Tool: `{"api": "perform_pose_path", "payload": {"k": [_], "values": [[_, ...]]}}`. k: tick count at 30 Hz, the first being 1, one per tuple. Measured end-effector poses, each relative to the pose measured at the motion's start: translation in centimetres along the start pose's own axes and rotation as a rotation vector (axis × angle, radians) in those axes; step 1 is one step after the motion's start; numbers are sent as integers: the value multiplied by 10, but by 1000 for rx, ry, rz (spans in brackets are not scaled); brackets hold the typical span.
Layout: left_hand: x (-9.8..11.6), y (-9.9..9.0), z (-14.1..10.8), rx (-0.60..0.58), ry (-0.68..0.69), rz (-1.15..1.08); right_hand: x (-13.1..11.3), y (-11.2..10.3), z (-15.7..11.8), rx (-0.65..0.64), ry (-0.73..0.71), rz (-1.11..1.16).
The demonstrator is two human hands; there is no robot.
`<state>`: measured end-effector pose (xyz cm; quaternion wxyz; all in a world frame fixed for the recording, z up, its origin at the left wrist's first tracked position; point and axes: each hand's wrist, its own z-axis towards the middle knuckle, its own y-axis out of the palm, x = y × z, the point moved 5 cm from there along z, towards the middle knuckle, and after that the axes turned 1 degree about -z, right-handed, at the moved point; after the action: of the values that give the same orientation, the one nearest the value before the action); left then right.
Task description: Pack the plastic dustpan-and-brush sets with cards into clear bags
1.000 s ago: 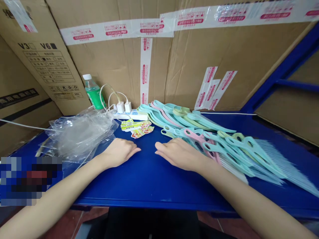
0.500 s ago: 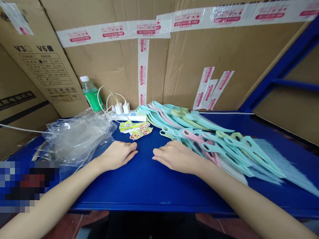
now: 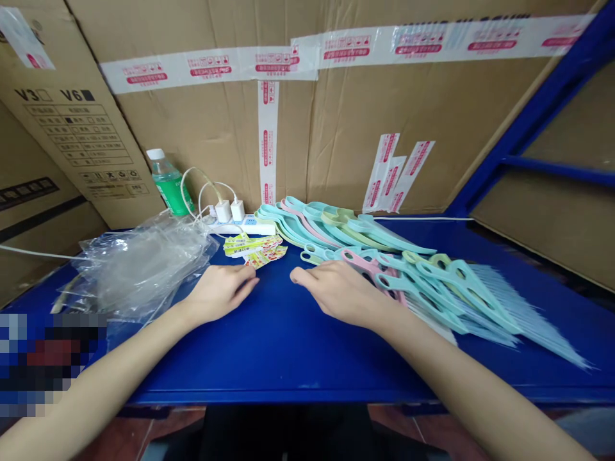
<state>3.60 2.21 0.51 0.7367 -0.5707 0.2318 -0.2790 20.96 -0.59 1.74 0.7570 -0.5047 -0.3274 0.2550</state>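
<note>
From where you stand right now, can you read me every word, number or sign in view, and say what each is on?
"V3" and "V6", each beside a small square: on the cardboard carton at left.
Table beneath them: too small to read.
Black band on the lower carton: too small to read.
Red print on the white packing tape: too small to read.
Yellow printed slips: too small to read.
Green bottle label: blurred, unreadable.
</note>
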Motion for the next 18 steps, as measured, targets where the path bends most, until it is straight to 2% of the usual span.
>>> {"api": "perform_pose_path", "payload": {"k": [3,6,8,11,14,18], "values": [[0,-18,12,173,-68,-104,-6,3,1,-64,-15,8],[11,-30,37,207,-53,-189,-15,4,3,-67,-67,32],[28,-35,62,220,14,-197,-18,5,3,-81,-87,41],[60,-36,107,193,131,-120,-18,7,3,-136,-71,36],[89,-30,154,130,142,32,-17,8,3,-176,-61,35],[110,-11,201,30,181,136,-16,9,4,-172,-81,46]]}}
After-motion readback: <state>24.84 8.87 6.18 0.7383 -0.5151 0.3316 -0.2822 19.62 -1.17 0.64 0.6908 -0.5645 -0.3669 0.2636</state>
